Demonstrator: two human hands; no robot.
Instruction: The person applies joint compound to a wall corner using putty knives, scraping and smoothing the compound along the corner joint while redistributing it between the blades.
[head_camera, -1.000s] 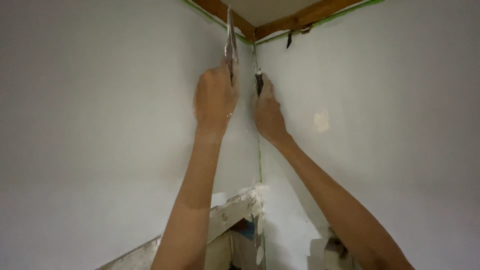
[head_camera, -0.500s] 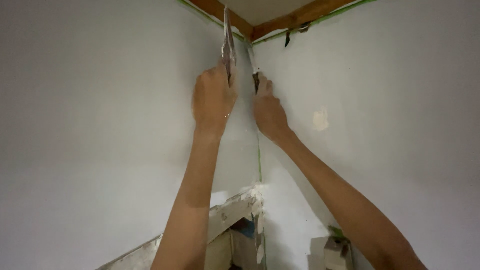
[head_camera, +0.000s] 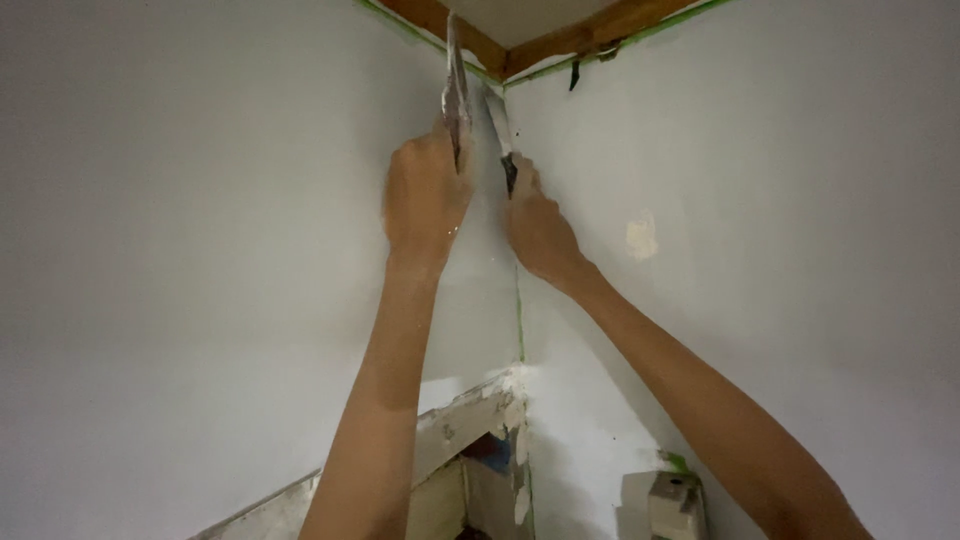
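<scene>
Both my arms reach up into the corner where two white walls meet. My left hand (head_camera: 425, 195) grips a wide plaster-smeared metal blade (head_camera: 455, 80) held upright, its edge toward me. My right hand (head_camera: 538, 225) grips a narrower putty knife (head_camera: 498, 125) by its dark handle, with the blade pressed into the corner seam just below the wooden ceiling trim (head_camera: 560, 40). The two tools stand close together, a little apart.
Green tape (head_camera: 519, 320) runs down the corner and along the trim. A pale unpainted patch (head_camera: 642, 237) marks the right wall. Low down are a plaster-splattered slanted board (head_camera: 465, 425) and a small box-like object (head_camera: 672, 498).
Both hands and their tools stay in the corner near the trim, with only a slight upward shift of the left blade.
</scene>
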